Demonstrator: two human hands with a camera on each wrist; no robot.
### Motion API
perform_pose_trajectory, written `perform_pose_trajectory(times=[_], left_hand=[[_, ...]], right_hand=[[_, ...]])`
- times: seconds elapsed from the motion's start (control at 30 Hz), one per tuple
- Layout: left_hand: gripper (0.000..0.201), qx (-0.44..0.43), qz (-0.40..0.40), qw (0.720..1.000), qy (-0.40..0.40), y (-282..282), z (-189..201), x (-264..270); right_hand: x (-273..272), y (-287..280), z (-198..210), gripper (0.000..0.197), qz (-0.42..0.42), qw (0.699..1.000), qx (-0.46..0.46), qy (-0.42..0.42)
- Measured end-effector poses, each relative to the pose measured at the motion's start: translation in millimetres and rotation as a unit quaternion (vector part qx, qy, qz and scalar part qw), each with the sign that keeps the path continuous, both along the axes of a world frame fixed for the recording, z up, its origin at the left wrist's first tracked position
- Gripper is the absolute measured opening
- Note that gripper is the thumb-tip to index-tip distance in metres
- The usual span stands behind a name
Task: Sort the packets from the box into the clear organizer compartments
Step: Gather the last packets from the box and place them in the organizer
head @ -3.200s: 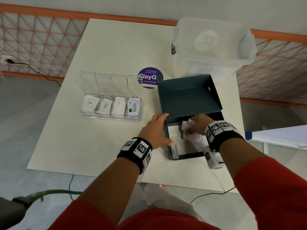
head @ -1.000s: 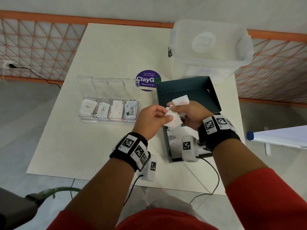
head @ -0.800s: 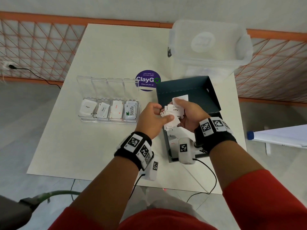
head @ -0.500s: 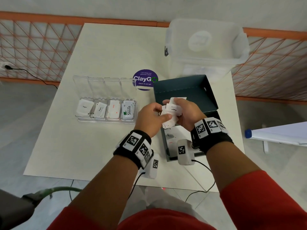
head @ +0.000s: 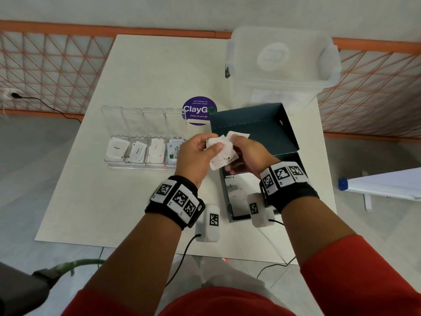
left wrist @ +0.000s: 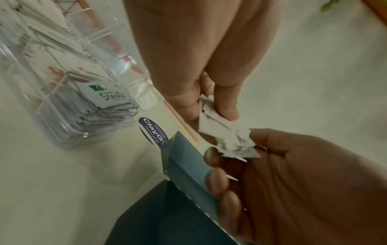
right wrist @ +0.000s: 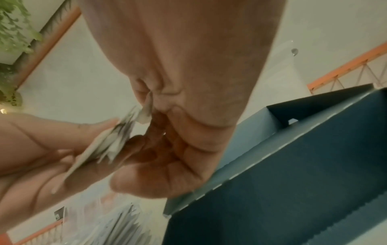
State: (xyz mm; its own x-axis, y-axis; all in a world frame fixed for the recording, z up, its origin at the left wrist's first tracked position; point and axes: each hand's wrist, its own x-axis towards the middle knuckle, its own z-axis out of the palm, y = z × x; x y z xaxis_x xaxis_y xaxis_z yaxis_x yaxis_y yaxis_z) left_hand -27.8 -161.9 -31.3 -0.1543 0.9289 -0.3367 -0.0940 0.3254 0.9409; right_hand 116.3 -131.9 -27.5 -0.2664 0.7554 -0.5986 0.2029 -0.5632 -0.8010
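Both hands hold a bunch of white packets [head: 222, 152] above the table, between the clear organizer [head: 145, 151] and the dark box [head: 255, 131]. My left hand [head: 198, 153] pinches packets [left wrist: 224, 132] with its thumb on top. My right hand [head: 243, 153] grips the rest of the bunch [right wrist: 117, 140] from the right. The organizer holds packets in its compartments, labelled Sugar [head: 117, 148], Pepper [head: 137, 150], Salt [head: 156, 150] and Stevia [head: 174, 152]. More packets [head: 237, 195] lie in the box bottom beneath my right wrist.
A large lidded translucent tub [head: 280, 69] stands behind the box. A purple ClayGo sticker [head: 199, 110] lies on the table [head: 102, 201] by the organizer's open lid. Orange mesh railing [head: 45, 65] runs behind the table. A white board edge [head: 382, 185] juts at right.
My right hand lifted a bunch of packets out of the box and my left hand came to meet it. Both hands since drifted slightly left, fingering the packets.
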Motion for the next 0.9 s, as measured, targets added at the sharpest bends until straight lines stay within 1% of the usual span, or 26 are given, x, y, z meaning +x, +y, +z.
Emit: perform_pose_trajectory(times=[0.1,0.17,0.23,0.33,0.4,0.43,0.47,0.5,0.53,0.57,0.6,0.63,0.67,0.7,0.73,0.77,0.83,0.9], left_hand=[[0.023,-0.009,-0.004,1.000,-0.002,2.9,2.7,-2.9],[0.023,-0.011,-0.025,0.999,0.021,4.9,3.6,-4.2],[0.020,-0.011,-0.052,0.998,0.036,5.7,4.3,-5.4],[0.017,-0.024,-0.102,0.994,0.021,4.8,5.1,-5.7],[0.021,-0.031,-0.125,0.992,0.016,3.3,4.8,-6.3],[0.026,-0.024,-0.140,0.989,0.048,3.1,4.2,-7.7],[0.030,-0.011,-0.171,0.979,0.109,2.7,3.0,-10.0],[0.034,-0.003,-0.219,0.959,0.182,1.9,1.1,-12.3],[0.039,-0.005,-0.275,0.927,0.253,0.1,-0.2,-13.6],[0.044,-0.021,-0.328,0.892,0.309,-2.5,-0.8,-13.1],[0.048,-0.039,-0.375,0.857,0.350,-5.0,-2.2,-12.0],[0.051,-0.050,-0.413,0.824,0.385,-7.9,-4.3,-9.8],[0.053,-0.054,-0.439,0.796,0.413,-10.6,-6.2,-7.2],[0.054,-0.055,-0.452,0.779,0.431,-13.1,-8.1,-4.9],[0.054,-0.058,-0.456,0.772,0.439,-14.9,-9.9,-3.3],[0.055,-0.062,-0.455,0.772,0.439,-15.7,-11.4,-2.7],[0.053,-0.063,-0.451,0.777,0.434,-15.2,-14.2,-3.4],[0.052,-0.059,-0.453,0.776,0.434,-14.2,-15.9,-4.0]], right_hand=[[7.4,1.1,2.3,0.058,0.079,0.996,0.039,-0.031],[10.5,2.8,4.5,0.065,0.134,0.988,0.054,-0.060],[10.9,4.8,6.0,0.069,0.183,0.980,0.049,-0.068],[9.9,6.7,4.3,0.077,0.232,0.970,0.036,-0.066],[13.7,9.9,3.1,0.084,0.254,0.962,0.024,-0.096],[18.0,11.8,2.8,0.089,0.260,0.958,0.010,-0.119],[23.1,13.9,1.7,0.092,0.260,0.955,-0.009,-0.144],[28.7,15.7,-0.2,0.093,0.258,0.950,-0.027,-0.175],[33.8,16.5,-3.3,0.086,0.260,0.941,-0.039,-0.212],[37.1,15.9,-7.5,0.070,0.267,0.928,-0.041,-0.255],[38.2,14.4,-14.1,0.050,0.278,0.911,-0.029,-0.304],[37.2,12.5,-22.3,0.035,0.294,0.890,-0.005,-0.348],[33.6,10.1,-30.5,0.030,0.313,0.871,0.020,-0.378],[28.2,7.6,-37.9,0.034,0.326,0.859,0.035,-0.393],[22.9,5.9,-45.1,0.039,0.337,0.850,0.040,-0.403],[18.6,5.2,-52.8,0.043,0.347,0.841,0.045,-0.413],[10.8,5.1,-66.9,0.043,0.365,0.821,0.056,-0.435],[4.1,3.6,-75.0,0.039,0.387,0.801,0.076,-0.451]])
